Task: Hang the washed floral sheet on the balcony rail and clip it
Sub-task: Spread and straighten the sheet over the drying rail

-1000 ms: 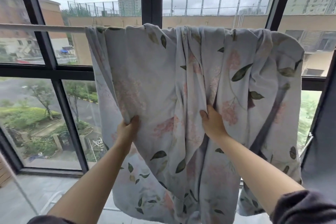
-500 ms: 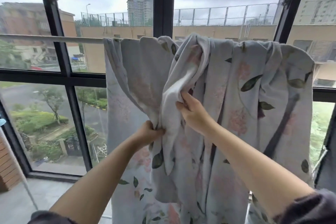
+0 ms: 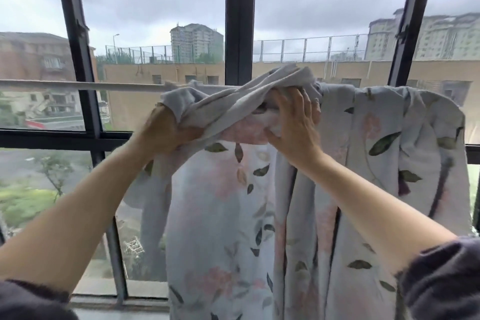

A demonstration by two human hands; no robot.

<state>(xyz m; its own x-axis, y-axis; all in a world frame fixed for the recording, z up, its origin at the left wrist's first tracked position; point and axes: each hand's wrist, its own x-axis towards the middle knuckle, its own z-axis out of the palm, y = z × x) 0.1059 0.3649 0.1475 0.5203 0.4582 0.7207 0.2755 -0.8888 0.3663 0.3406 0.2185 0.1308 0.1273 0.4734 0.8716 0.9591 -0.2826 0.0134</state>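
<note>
Dark sleeves [image 3: 441,283] frame two raised bare arms. The left hand [image 3: 166,130] grips a bunched fold of the floral sheet [image 3: 389,163]. The right hand [image 3: 296,122], fingers spread, holds the same bunch against its thumb at the rail [image 3: 78,85], where the rest of the sheet hangs draped. Behind are black window frames [image 3: 239,21].
</note>
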